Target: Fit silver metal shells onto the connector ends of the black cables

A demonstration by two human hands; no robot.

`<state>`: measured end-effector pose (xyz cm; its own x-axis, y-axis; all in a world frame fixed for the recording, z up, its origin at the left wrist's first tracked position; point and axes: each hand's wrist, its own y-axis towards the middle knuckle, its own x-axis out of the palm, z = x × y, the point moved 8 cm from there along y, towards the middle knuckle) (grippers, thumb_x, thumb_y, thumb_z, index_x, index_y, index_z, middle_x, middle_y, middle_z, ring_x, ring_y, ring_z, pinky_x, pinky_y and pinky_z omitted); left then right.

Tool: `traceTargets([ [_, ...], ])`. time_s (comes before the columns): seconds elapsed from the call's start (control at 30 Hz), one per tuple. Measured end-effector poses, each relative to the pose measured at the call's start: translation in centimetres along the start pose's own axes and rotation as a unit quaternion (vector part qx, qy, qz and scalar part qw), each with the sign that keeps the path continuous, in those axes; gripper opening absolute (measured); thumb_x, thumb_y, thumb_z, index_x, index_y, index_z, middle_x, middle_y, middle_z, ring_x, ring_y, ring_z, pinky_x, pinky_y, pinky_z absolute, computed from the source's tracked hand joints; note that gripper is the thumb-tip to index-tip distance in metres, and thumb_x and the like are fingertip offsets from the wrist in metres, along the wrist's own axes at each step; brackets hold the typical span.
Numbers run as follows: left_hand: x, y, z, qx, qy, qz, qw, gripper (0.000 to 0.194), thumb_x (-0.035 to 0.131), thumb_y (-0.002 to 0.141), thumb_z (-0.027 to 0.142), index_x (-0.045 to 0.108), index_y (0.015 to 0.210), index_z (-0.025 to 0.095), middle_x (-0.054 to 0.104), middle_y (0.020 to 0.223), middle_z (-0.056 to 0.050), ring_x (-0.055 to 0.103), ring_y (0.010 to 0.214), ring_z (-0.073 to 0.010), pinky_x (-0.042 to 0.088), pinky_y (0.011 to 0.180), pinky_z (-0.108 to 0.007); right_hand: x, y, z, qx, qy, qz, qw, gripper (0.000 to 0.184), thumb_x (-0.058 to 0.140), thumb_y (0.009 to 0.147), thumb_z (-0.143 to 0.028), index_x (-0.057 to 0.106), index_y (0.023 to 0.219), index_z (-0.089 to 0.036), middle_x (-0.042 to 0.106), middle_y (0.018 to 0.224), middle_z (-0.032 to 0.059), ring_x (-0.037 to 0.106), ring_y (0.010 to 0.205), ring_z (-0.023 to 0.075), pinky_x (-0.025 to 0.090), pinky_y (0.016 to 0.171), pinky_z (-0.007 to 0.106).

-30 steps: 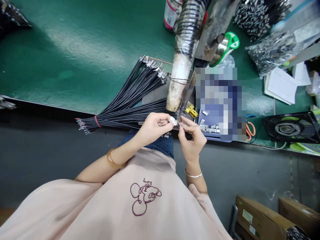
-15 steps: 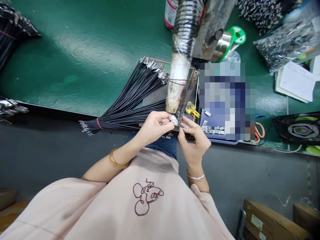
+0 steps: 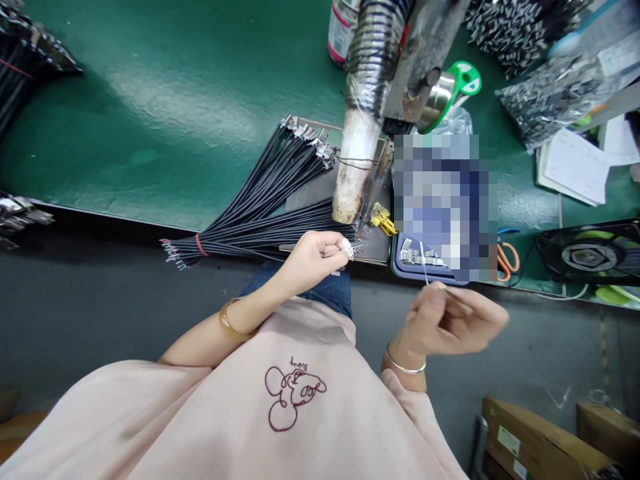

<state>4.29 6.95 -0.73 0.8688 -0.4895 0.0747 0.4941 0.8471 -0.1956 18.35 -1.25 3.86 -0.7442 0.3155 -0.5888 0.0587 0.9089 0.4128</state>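
The left forearm (image 3: pixel 263 303) slants forward and inward, the left hand (image 3: pixel 316 259) pinching thumb against bent fingers. The right hand (image 3: pixel 453 320), blurred, is well apart, its fingers curled toward the thumb.

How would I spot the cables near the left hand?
Find the green table, then its near edge, left of the thick pipe. The black cables overhang it, near the left hand. Unlike the bundle cut off at far left, these visibly fork in two.

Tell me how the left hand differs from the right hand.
The left hand is sharp, holding a small white item; the right hand is blurred, holding a thin white strand. The left hand is by the black cables; the right hand is by the blue tray. Each wears a bangle.
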Motion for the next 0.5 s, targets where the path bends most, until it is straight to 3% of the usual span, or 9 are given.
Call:
traceTargets([
  [0.2, -0.3, 0.5, 0.2, 0.001, -0.028, 0.002, 1.0, 0.015, 0.059, 0.081, 0.024, 0.06, 0.071, 0.014, 0.042, 0.059, 0.004, 0.032, 0.053, -0.0068, 0.024, 0.052, -0.021, 2.1, 1.9, 0.0, 0.003, 0.019, 0.015, 1.0, 0.003, 0.062, 0.088, -0.022, 0.06, 0.091, -0.022, 0.074, 0.117, 0.0088, 0.074, 0.1, 0.0195, 0.064, 0.081, 0.035],
  [0.37, -0.4, 0.9, 0.3, 0.005, -0.013, 0.02, 1.0, 0.015, 0.057, 0.082, 0.023, 0.056, 0.069, 0.014, 0.033, 0.056, 0.006, 0.027, 0.052, -0.006, 0.022, 0.051, -0.021, 2.6, 2.6, 0.4, 0.005, 0.064, 0.052, 0.997, 0.01, 0.061, 0.087, -0.012, 0.06, 0.089, -0.022, 0.074, 0.118, 0.0066, 0.076, 0.095, 0.0156, 0.063, 0.083, 0.031],
  [0.5, -0.4, 0.9, 0.8, 0.01, -0.02, 0.028, 0.999, 0.017, 0.057, 0.083, 0.024, 0.055, 0.069, 0.014, 0.029, 0.054, 0.007, 0.023, 0.052, -0.0059, 0.02, 0.05, -0.021, 2.3, 3.0, -0.2, -0.013, 0.031, 0.068, 0.997, 0.012, 0.064, 0.086, -0.012, 0.064, 0.091, -0.023, 0.076, 0.113, 0.0042, 0.074, 0.1, 0.0175, 0.063, 0.085, 0.034],
])
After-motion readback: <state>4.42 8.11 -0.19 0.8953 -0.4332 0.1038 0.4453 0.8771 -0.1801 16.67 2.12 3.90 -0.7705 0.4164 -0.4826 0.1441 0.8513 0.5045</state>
